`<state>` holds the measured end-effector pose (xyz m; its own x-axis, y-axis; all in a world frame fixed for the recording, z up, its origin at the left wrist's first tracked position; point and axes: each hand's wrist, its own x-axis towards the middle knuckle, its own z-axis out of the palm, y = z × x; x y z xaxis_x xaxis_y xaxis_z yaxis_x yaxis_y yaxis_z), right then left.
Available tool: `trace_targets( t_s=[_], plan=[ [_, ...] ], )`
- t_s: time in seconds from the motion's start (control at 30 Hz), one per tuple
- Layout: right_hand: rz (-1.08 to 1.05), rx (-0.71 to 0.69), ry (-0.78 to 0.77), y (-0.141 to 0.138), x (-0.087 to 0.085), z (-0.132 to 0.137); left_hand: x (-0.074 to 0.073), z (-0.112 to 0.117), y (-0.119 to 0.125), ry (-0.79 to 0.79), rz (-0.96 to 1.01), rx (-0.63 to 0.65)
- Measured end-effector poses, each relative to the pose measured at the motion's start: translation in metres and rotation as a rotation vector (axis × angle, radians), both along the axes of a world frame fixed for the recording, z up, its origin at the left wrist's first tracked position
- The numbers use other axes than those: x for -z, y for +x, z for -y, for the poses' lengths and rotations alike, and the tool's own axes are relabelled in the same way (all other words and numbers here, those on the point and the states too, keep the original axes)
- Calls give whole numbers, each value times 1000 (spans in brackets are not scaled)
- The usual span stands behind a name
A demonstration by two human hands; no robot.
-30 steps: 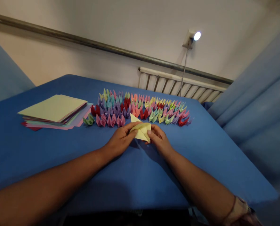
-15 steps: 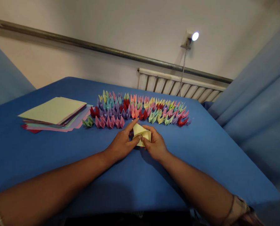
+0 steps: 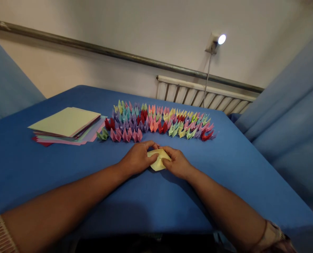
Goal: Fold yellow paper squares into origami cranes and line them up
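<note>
A partly folded sheet of pale yellow origami paper [image 3: 158,165] is low over the blue tabletop, between my two hands. My left hand [image 3: 138,158] grips its left side, thumb on top and fingers curled over the far edge. On the right side, my right hand [image 3: 179,162] pinches it with the thumb pressed on the upper face. Parts of the fingers are hidden beneath or behind the paper. Just beyond my hands stand rows of folded paper cranes [image 3: 153,125] in pink, red, purple, green, yellow and blue.
A stack of coloured paper sheets [image 3: 65,123], pale yellow on top, lies at the left of the blue-covered table [image 3: 114,203]. Behind are a radiator [image 3: 182,92], a metal pipe [image 3: 114,52] and a lit plug-in lamp [image 3: 221,39]. Blue curtains [image 3: 290,123] hang at the right.
The yellow paper has been tilted from a raised position to lie flatter and lower. My left fingers, stretched out before, now curl over its far edge. The view has shifted slightly.
</note>
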<state>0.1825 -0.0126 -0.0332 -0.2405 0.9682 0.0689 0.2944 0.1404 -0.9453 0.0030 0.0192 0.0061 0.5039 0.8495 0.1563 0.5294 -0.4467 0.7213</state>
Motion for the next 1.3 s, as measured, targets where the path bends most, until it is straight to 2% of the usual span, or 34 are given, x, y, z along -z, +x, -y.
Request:
trace_targets(
  t_s=[0.17, 0.33, 0.5, 0.67, 0.77, 0.93, 1.03, 1.17, 1.3],
  plan=[
    [-91, -104, -246, 7, -10, -1, -3, 3, 0, -49, -24, 13],
    [-130, -111, -295, 12, -21, 0, -7, 3, -2, -55, -67, 44],
    [-181, -126, -265, 12, -24, 2, -5, 1, -3, -129, 0, 84],
    [-121, -64, -162, 10, -21, 2, 1, 1, 1, -209, 229, 43],
    [-91, -39, -114, 10, -21, 2, -1, 2, 2, -217, 329, 50],
    [-130, -53, -92, 12, -20, 1, -12, 5, 0, -181, 297, 152],
    [-149, -52, -113, 13, -16, -1, -14, 4, -1, -209, 293, 164],
    [-154, -60, -99, 13, -12, -2, -7, 2, 1, -193, 296, 79],
    [-32, -39, 2, 10, -13, 3, -3, 2, 1, -85, 155, 1]
  ],
)
